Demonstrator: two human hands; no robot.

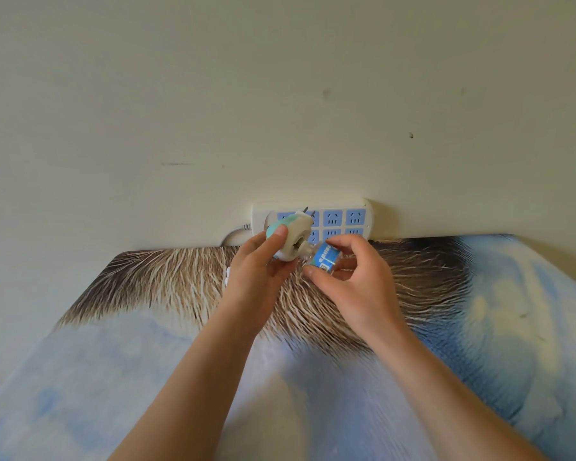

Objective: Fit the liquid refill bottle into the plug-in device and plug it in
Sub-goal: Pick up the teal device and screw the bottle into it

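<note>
Plug-in device [290, 236]: white and teal, was gripped in the left hand [258, 271], thumb on its teal end, prongs pointing up. Refill bottle [325, 259]: blue label, was pinched by the right hand [356, 284], its neck at the device's opening; depth of fit could not be told. Both were held above the far edge of the printed cover [479, 311], in front of the power strip [356, 216].
</note>
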